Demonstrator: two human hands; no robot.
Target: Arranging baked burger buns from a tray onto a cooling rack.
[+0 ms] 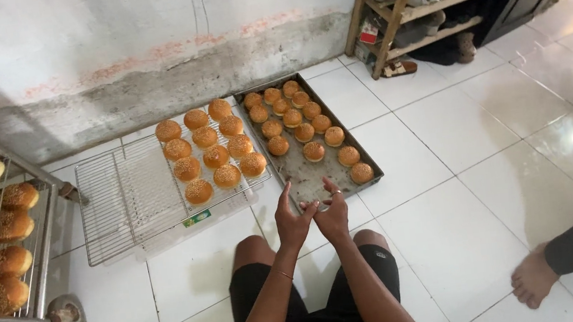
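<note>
Your metal baking tray lies flat on the white tiles, its long side running away from you and slightly to the left, the near corner bare and darkened with baking marks. Golden, round buns sit on it in loose rows, filling the far end and thinning out toward you; the nearest one rests by the right rim. They look sesame-topped, though the view is too small to be sure. Just left of the tray a wire cooling rack holds bigger seeded buns on its right half
</note>
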